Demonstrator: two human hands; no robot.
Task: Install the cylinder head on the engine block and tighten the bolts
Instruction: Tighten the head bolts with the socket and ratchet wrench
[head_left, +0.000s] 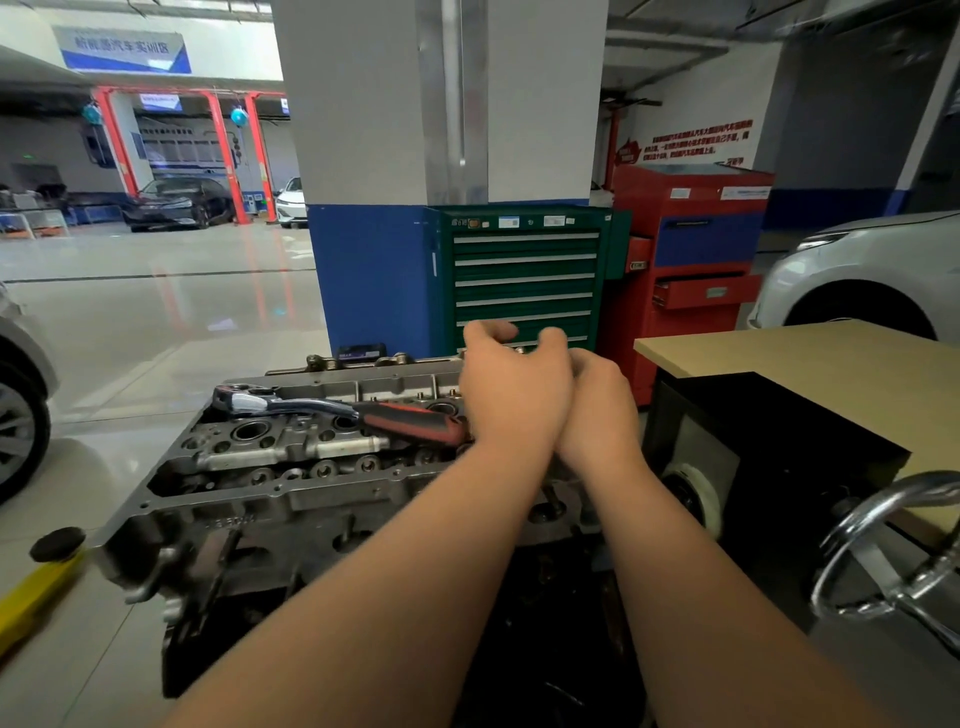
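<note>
The left hand (511, 387) and right hand (602, 405) are touching, curling over the cylinder head (291, 447), hiding what they hold; probably needing slow, straight turning.

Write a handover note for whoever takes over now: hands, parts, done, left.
Left hand and right hand: together over the far right end of the cylinder head, fingers curled; any hold is hidden.
Ratchet lies on the head; neither hand grips it.
Done: head sits on the engine block.
Left: the tightening; how far along it is cannot be judged here.
</note>
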